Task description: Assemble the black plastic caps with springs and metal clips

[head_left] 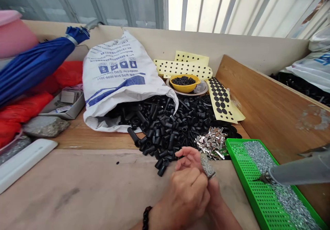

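Note:
My left hand (185, 188), with a dark beaded bracelet on its wrist, is closed and lies across my right hand (189, 154). Its fingers press together against that hand, and whatever they pinch is hidden. The right hand's visible fingers are loosely curled and a little apart; the left hand covers the rest. A rough grey speckled piece (207, 166) sits against the right hand's outer edge, perhaps wrapped round part of it. Just beyond the hands lie a pile of black plastic tubes (165, 137) and a heap of shiny metal clips (212, 142).
A white woven sack (116, 61) spills the black parts. To the right, a green tray (237, 164) holds small metal pieces, with a grey powered screwdriver (299, 171) above it. A yellow bowl (197, 78) of screws stands behind. A wooden board (270, 96) borders the right side.

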A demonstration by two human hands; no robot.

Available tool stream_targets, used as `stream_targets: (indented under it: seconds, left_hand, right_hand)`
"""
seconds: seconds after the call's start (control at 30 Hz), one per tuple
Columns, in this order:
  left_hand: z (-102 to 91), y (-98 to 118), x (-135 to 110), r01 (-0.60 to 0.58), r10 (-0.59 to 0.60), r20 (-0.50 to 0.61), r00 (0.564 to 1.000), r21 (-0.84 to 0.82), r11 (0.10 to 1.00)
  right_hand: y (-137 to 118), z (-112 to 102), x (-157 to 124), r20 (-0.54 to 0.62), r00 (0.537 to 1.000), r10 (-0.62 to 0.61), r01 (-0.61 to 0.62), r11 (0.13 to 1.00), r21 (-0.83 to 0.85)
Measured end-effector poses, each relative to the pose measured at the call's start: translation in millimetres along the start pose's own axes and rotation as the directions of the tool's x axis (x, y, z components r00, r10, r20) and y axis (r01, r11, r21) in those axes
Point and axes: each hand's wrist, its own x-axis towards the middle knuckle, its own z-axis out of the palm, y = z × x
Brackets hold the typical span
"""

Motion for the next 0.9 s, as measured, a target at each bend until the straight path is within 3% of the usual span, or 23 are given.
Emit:
stream_targets:
  seconds: [0.1, 0.17, 0.27, 0.4, 0.53, 0.67, 0.77, 0.9]
  left_hand:
    - [1.3, 2.3, -10.2, -0.011, 0.009, -0.025, 1.000, -0.071, 0.997]
    - [-3.7, 3.4, -12.1, 0.026, -0.026, 0.005, 1.000, -0.111, 0.993]
    - [-19.5, 3.1, -5.4, 0.102, -0.089, 0.113, 0.990, -0.115, 0.988]
    - [-36.1, -1.3, 6.9, 0.122, -0.108, 0.218, 0.970, -0.053, 0.991]
    - [-36.0, -2.2, 7.4, 0.048, -0.080, 0.360, 0.929, 0.097, 0.994]
    - [-33.2, 5.3, 5.2, -0.046, -0.095, 0.468, 0.878, 0.281, 0.958]
    - [-30.3, 8.2, 6.1, -0.098, -0.068, 0.468, 0.881, 0.322, 0.941]
    - [-25.9, 6.9, 4.0, -0.173, 0.087, 0.384, 0.919, 0.193, 0.966]
  right_hand:
    - [-0.1, -10.8, -0.3, 0.021, 0.998, 0.062, -0.059, 0.991, -0.120]
    - [-3.7, -18.7, -3.8, 0.003, 0.999, -0.046, 0.045, 0.951, -0.306]
    - [-16.7, -27.5, -10.3, 0.057, 0.956, -0.289, 0.253, 0.704, -0.663]
    - [-32.2, -31.9, -14.5, 0.171, 0.906, -0.388, 0.305, 0.314, -0.899]
    - [-31.7, -33.4, -14.2, 0.291, 0.856, -0.427, 0.319, -0.006, -0.948]
    - [-25.9, -34.3, -15.3, 0.352, 0.826, -0.441, 0.270, -0.240, -0.933]
    - [-24.0, -35.2, -18.6, 0.397, 0.808, -0.436, 0.262, -0.336, -0.904]
    - [-22.4, -37.6, -21.5, 0.412, 0.815, -0.407, 0.274, -0.355, -0.894]
